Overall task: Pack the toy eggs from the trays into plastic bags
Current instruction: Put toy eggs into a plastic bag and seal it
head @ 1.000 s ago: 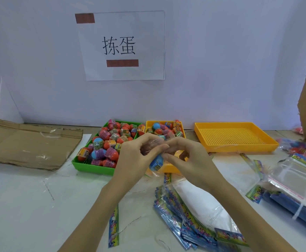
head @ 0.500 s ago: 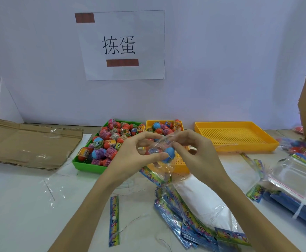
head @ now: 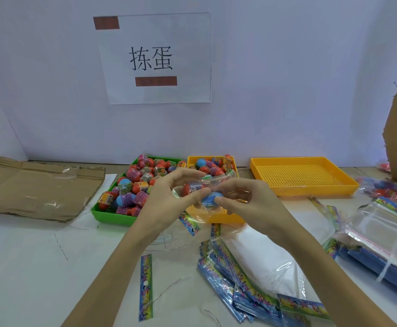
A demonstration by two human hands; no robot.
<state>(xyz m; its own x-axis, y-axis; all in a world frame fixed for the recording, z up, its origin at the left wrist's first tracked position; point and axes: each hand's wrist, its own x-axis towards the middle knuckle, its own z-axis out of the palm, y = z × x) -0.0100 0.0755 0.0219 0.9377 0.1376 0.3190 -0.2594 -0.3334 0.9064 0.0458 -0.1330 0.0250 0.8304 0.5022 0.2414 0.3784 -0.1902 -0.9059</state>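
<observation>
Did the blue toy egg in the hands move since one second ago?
Yes. The blue egg went right and slightly up, measured against the green tray.

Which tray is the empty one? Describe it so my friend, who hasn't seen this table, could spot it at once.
Find the paper sign on the back wall, then look down to the three trays lined up below it. The empty tray is the rightmost, yellow, with a perforated floor. The green tray and the small yellow tray to its left hold toy eggs; this one holds none.

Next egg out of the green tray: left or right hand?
Probably left. The left hand sits right beside the green tray; the right hand pinches the clear bag farther away.
</observation>
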